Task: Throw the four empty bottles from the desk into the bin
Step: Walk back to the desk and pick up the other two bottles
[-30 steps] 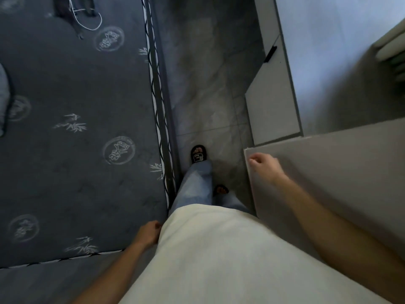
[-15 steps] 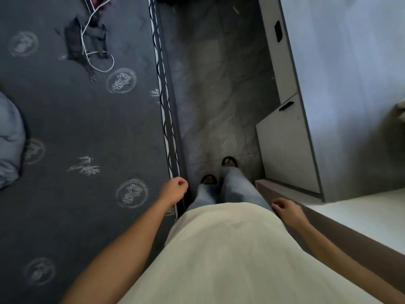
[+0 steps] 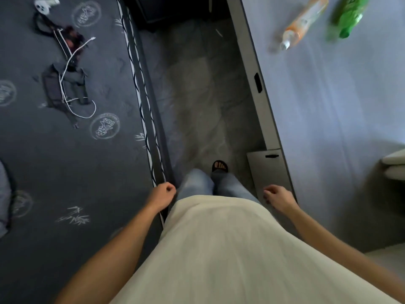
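Two empty bottles lie on the pale desk top [image 3: 328, 110] at the upper right: an orange-labelled clear bottle [image 3: 303, 20] with a white cap and, right of it, a green bottle [image 3: 347, 16]. Both look blurred. My left hand [image 3: 163, 195] hangs at my hip over the bed's edge, its fingers curled into a loose fist with nothing in it. My right hand [image 3: 277, 197] hangs beside the desk's front edge, fingers loosely bent and apart, holding nothing. Both hands are far from the bottles. No bin is in view.
A dark patterned bed cover [image 3: 65, 161] fills the left, with a dark pouch and white cable [image 3: 65, 88] lying on it. A narrow grey tiled floor strip [image 3: 197, 95] runs between bed and desk. Desk drawers [image 3: 258, 84] face the strip. My sandalled foot [image 3: 219, 166] points forward.
The view has moved forward along the floor strip, so the two bottles on the desk have come into sight. My arms have swung at my sides while walking.
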### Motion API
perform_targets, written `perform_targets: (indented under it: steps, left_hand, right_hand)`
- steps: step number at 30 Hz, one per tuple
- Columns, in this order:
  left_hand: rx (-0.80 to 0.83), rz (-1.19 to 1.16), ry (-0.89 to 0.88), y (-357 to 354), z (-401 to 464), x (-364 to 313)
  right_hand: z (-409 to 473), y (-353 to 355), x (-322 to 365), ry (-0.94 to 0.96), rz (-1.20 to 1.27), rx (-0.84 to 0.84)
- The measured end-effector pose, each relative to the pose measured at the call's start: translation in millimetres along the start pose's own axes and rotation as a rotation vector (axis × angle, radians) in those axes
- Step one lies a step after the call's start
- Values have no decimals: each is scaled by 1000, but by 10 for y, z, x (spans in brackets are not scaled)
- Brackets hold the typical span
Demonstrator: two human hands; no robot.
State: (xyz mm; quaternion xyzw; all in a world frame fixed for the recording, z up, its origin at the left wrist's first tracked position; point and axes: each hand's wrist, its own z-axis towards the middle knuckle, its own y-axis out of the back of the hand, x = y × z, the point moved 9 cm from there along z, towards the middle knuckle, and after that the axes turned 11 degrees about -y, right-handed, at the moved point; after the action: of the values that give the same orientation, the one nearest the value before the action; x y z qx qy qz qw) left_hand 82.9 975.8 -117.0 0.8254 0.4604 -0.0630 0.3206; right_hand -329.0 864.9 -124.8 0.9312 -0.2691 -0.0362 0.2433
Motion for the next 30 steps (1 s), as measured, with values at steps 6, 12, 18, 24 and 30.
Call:
perform_targets:
  steps: [6,12,18,24,30]
  left_hand:
    - [88,50,119,383,154,211]
    - [143,60,153,1094,742,112]
    - [98,108,26,1993,1626,-732]
    - [146,210,-180,2452,2443,-2092]
    - [237,421,-359,2402,2921,-3302]
  right_hand:
    - [312,666,1545,174,46,-46]
    - [584,1077,2679,229,128,-66]
    - [712,1143,2821,101,200,-75]
    - [665,1008,2360,-79,243,-62]
    - [546,856,1858,-257,409,-57]
